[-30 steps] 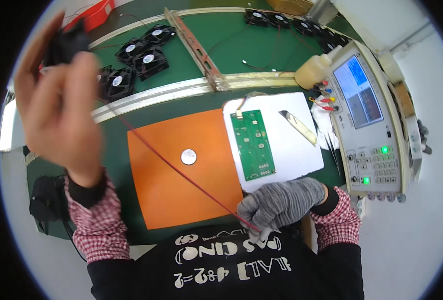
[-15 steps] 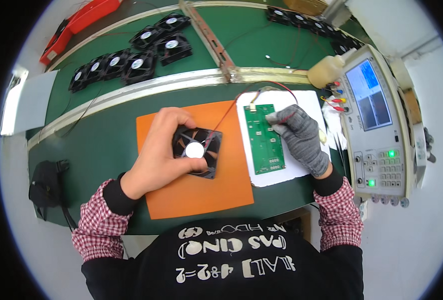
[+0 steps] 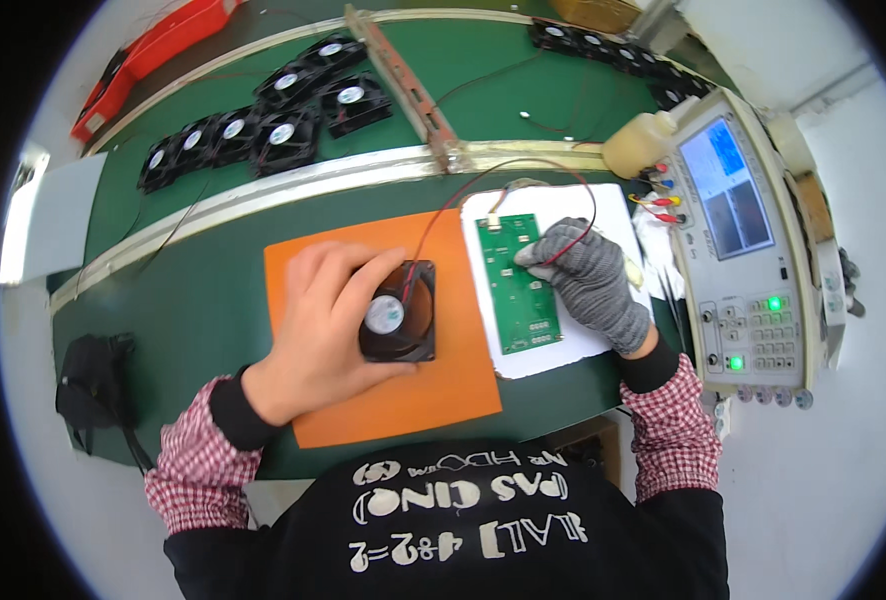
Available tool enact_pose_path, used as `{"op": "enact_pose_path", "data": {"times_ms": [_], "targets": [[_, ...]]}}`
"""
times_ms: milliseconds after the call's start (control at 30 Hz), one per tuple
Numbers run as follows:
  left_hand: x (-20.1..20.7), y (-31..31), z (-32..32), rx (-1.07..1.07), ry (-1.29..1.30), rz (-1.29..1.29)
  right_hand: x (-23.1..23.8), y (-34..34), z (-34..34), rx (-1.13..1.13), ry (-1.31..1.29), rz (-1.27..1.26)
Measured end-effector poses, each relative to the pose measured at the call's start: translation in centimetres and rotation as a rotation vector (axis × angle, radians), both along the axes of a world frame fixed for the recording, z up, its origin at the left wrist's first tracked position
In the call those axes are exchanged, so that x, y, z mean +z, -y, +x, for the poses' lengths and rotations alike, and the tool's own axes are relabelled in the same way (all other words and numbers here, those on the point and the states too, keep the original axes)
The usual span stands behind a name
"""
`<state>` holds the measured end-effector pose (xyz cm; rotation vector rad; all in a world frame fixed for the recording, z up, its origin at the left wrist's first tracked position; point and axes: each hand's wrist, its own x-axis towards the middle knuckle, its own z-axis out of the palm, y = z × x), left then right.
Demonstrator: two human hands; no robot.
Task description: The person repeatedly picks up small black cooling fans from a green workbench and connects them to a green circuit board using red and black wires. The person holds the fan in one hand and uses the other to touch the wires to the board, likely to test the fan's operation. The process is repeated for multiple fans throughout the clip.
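A black square cooling fan (image 3: 421, 325) sits on the orange mat. My bare left hand (image 3: 323, 325) is closed round its left side, fingers at the top edge and thumb along the bottom edge. The fan's blades are smeared, while its round hub label stays visible. A red and black lead (image 3: 493, 166) arches from the fan over to my right hand (image 3: 591, 280), which wears a grey glove. Thumb and fingertips pinch the lead's end over a green circuit board (image 3: 523, 310); the very tip is hidden. The board lies on a white pad (image 3: 588, 345).
On the right stands a test instrument (image 3: 763, 250) with a lit screen, beside a yellowish bottle (image 3: 638, 143). Several more fans (image 3: 281, 135) rest beyond the metal rail (image 3: 293, 185). A black pouch (image 3: 93, 375) lies at the left; a red bin (image 3: 153, 55) is far left.
My left thumb has moved off the fan's hub to its lower edge. The blades, distinct before, are now blurred. My right hand has shifted slightly left and down, still pinching the lead.
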<state>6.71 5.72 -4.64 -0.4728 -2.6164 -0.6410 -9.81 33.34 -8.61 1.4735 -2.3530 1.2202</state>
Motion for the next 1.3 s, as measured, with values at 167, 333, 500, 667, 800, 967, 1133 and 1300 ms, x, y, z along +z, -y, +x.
{"op": "enact_pose_path", "data": {"times_ms": [167, 333, 500, 667, 800, 967, 1133, 1300], "targets": [[4.6, -0.4, 3.4, -0.236, -0.119, 0.209, -0.3, -0.7, -0.3, -0.024, 0.034, -0.016], [6.0, 0.3, 4.6, -0.309, 0.103, 0.394, -0.2, -0.1, -0.4, 0.006, 0.079, -0.029], [6.4, 0.0, 5.8, -0.244, 0.635, 1.266, -0.4, -0.2, -0.4, 0.023, 0.068, -0.051], [5.4, 0.9, 3.3, -0.152, 0.239, 0.570, -0.5, -0.4, -0.4, -0.025, 0.006, 0.039], [5.9, -0.3, -4.0, -0.296, -0.391, -0.059, 0.0, 0.2, 0.1, -0.004, -0.070, -0.018], [3.7, 2.7, -16.7, 0.076, -0.363, -0.083, 0.0, -0.2, 0.6, -0.094, 0.292, -0.256], [1.2, 10.1, -21.3, 0.356, 0.290, -0.281, 0.9, -0.5, 0.6, -0.141, 0.474, -0.316], [4.0, -1.4, -13.4, 0.065, -0.311, 0.035, 2.6, -0.1, 2.2, -0.037, 0.605, -0.242]]}}
